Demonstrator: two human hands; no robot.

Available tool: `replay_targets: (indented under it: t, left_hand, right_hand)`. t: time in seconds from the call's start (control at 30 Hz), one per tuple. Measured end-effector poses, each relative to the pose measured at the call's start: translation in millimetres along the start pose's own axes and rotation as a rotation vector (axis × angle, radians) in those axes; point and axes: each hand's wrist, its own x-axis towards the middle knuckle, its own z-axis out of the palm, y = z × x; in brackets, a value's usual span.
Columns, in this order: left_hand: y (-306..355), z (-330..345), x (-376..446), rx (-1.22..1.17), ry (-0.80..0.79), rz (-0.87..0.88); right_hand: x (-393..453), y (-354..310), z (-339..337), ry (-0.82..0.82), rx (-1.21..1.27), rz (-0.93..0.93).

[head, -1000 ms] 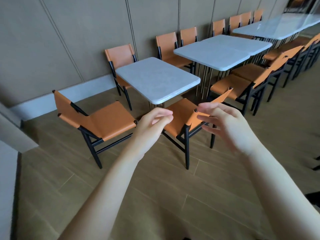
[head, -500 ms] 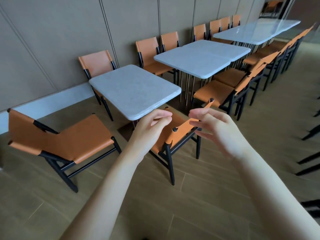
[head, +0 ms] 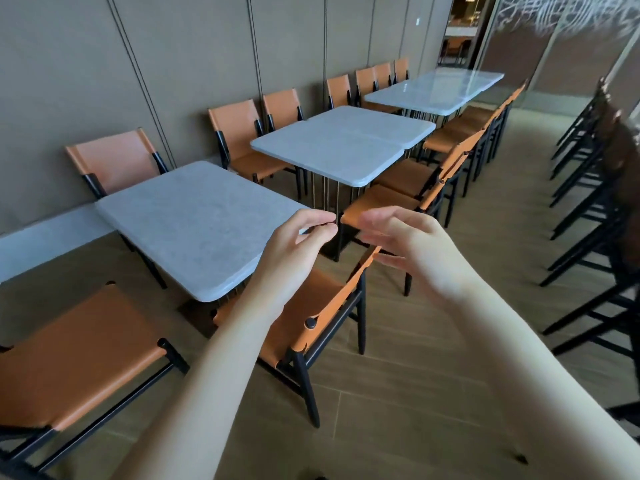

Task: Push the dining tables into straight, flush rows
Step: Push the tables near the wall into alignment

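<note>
Head view: both hands hover near the nearest table's [head: 194, 223] right corner, left hand [head: 294, 251] and right hand [head: 412, 247] loosely curled, holding nothing

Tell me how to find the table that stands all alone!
Look along the brown wall, where grey tables line up. The nearest table is the one, just beyond the hands. A gap separates it from the next tables, which sit pushed together in pairs.

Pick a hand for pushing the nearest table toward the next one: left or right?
Left. The left hand hovers at the nearest table corner, fingers loosely curled, holding nothing. The right hand hangs over the chair backrest, farther from the tabletop.
</note>
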Motion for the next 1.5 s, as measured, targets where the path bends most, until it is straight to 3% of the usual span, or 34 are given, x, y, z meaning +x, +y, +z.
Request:
replay_targets:
  t: [0.17,0.37,0.73,1.03,1.2,1.5]
  left_hand:
    - [1,-9,73,-0.022,0.019,0.028]
    - [3,-2,138,-0.068,-0.067,0.04]
    - [-12,19,197,-0.09,-0.156,0.011]
    - [3,48,247,-0.107,-0.12,0.055]
    - [20,90,280,-0.117,-0.138,0.074]
    - [57,225,329,-0.142,-0.298,0.123]
  right_hand:
    - [62,-17,-5,0.056,0.004,-0.011]
    - [107,-23,-16,0.164,0.033,-0.004]
    - [155,-10,-30,0.229,-0.002,-0.002]
    - [203,-16,-73,0.24,-0.01,-0.043]
    - [231,-28,-120,0.235,-0.034,-0.089]
    - [243,-14,-247,0.339,-0.059,-0.061]
